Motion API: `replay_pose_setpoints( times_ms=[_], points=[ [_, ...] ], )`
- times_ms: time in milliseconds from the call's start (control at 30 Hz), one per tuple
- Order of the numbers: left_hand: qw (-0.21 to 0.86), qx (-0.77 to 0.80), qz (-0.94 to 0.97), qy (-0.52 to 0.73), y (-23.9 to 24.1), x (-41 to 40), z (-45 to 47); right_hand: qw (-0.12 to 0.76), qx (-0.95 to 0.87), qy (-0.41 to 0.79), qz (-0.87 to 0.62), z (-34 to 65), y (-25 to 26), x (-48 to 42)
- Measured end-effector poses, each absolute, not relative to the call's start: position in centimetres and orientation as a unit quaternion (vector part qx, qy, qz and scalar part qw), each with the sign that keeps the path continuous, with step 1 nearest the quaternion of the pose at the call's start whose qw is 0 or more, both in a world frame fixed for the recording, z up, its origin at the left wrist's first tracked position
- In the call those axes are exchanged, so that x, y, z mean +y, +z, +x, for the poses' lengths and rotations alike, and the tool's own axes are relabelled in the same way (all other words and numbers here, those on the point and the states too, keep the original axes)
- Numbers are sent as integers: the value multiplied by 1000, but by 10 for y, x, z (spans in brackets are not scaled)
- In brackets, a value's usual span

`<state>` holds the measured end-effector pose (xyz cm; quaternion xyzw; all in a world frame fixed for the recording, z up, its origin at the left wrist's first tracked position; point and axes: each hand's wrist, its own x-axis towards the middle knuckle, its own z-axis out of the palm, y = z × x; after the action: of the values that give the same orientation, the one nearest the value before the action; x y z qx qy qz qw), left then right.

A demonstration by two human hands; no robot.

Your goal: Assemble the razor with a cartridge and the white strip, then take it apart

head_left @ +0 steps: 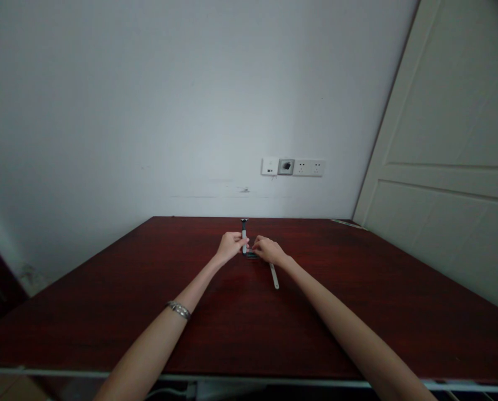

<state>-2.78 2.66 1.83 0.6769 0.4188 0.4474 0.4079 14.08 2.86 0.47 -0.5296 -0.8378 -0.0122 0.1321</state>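
My left hand (231, 245) is closed on a razor-shaped tool (244, 240). It stands upright, with a pale handle, a dark neck and a wide, flat head at the top. My right hand (267, 249) is just to its right, with fingers pinched together over a small dark, flat piece (252, 254) by the tool's foot. Whether that piece is gripped or only touched is hidden by the fingers. From under my right hand a thin pale strip (275, 277) with a small hole near its rounded end points toward me. Its other end is covered.
The dark red wooden table (215, 334) reaches back to a white wall (190, 111). Sockets and switch plates (292, 167) are set low in that wall. A pale panelled door (449, 139) stands along the right side. A thin flat strip (349, 224) lies at the table's back right corner.
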Motion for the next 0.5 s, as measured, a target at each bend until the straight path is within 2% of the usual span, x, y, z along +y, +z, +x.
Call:
replay_pose_setpoints(
  times_ms=[500],
  points=[
    [421, 402, 674, 455, 20, 25, -27, 99, -829, -2, -550, 137, 1, 33]
  ],
)
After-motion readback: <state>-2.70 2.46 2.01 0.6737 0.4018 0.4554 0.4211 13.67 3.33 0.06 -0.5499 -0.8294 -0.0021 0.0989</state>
